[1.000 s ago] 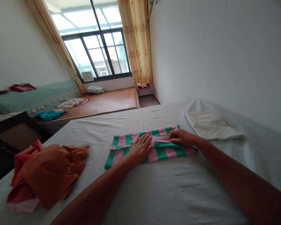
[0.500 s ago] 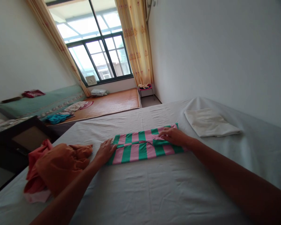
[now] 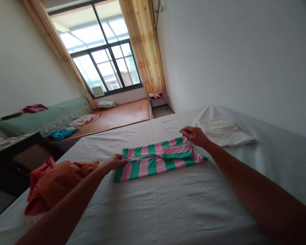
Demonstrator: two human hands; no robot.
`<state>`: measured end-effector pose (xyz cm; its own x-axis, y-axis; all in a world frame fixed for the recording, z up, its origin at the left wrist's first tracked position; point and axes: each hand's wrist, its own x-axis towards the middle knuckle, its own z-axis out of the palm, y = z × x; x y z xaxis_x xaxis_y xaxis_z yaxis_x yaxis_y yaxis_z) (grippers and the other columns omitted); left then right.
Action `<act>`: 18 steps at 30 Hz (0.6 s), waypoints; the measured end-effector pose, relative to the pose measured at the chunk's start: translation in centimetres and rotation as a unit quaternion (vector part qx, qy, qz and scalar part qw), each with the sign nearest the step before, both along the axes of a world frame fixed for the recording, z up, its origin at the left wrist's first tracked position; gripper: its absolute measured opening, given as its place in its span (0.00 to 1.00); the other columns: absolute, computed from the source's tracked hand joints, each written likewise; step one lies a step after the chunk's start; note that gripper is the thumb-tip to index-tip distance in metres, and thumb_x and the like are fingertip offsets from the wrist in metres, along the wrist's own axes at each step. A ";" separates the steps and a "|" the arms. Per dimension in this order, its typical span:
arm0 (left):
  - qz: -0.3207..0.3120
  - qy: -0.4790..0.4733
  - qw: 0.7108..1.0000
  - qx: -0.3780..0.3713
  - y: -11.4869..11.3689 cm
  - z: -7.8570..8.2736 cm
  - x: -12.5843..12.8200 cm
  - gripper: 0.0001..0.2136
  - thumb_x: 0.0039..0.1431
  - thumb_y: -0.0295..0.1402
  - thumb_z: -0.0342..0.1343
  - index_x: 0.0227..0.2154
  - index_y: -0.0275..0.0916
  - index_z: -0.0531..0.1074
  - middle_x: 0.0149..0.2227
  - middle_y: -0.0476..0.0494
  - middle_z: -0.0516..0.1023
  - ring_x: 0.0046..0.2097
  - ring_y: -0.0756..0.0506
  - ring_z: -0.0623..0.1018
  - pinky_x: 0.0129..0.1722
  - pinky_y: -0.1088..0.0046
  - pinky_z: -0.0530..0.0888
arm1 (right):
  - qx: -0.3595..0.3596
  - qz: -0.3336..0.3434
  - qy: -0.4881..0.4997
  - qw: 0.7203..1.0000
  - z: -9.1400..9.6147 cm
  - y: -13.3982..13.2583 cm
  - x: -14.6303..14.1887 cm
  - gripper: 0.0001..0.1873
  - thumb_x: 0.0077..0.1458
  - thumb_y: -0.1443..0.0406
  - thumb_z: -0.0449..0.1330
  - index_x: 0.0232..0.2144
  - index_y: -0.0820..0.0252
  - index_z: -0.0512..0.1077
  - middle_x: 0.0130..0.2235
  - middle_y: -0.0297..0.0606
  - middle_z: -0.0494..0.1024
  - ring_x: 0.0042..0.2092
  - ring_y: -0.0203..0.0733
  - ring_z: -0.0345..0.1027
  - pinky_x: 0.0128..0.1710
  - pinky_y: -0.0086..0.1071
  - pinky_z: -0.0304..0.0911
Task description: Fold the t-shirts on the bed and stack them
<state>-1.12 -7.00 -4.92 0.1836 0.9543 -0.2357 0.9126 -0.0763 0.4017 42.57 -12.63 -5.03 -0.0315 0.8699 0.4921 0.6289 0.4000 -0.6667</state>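
Observation:
A pink-and-green striped cloth garment (image 3: 153,159) lies folded into a long flat shape on the white sheet (image 3: 153,207). At its left end, my left hand (image 3: 116,161) is closed on the edge, thumb and fingers together. My right hand (image 3: 193,134) pinches the far right corner and lifts it slightly off the sheet, pulling the cloth into a slanted crease. Left of my left forearm sits a crumpled pile of orange and red clothes (image 3: 63,182), partly covered by the arm. A folded white cloth (image 3: 224,132) rests just beyond my right hand.
A wall (image 3: 234,61) runs along the right side of the bed. Beyond the foot stands another bed with a brown mat (image 3: 122,112), holding a teal cloth (image 3: 62,134). A dark cabinet (image 3: 22,156) is at the left, a small stool (image 3: 156,97) near the window.
My right hand has moved up from the garment's surface to its far right corner and raised it. My left hand has gone from lying flat to gripping the left edge.

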 end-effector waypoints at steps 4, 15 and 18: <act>-0.094 0.042 0.989 0.108 -0.3 1.9 2.7 0.13 0.47 0.44 0.53 0.20 0.39 0.64 0.22 0.49 0.67 0.28 0.47 0.68 0.27 0.75 0.61 | 0.002 -0.050 0.113 0.992 0.0 0.8 2.4 0.19 0.55 0.54 0.53 0.37 0.62 0.74 0.28 0.38 0.77 0.24 0.35 0.66 0.26 0.27 0.62; -0.124 -0.206 0.969 -0.063 -1.9 3.6 22.8 0.13 0.50 0.41 0.57 0.28 0.38 0.61 0.20 0.55 0.63 0.19 0.54 0.64 0.16 0.82 0.59 | -0.026 -0.109 0.146 0.983 -1.9 2.0 5.2 0.16 0.53 0.56 0.54 0.35 0.62 0.73 0.27 0.37 0.77 0.22 0.33 0.67 0.23 0.25 0.63; -0.129 -0.215 0.964 -0.086 -2.1 3.0 26.6 0.11 0.52 0.38 0.57 0.28 0.38 0.61 0.17 0.57 0.61 0.16 0.56 0.61 0.14 0.83 0.56 | -0.025 -0.104 0.124 0.986 -1.8 2.0 5.1 0.15 0.54 0.57 0.53 0.35 0.61 0.73 0.27 0.37 0.78 0.22 0.33 0.68 0.23 0.25 0.63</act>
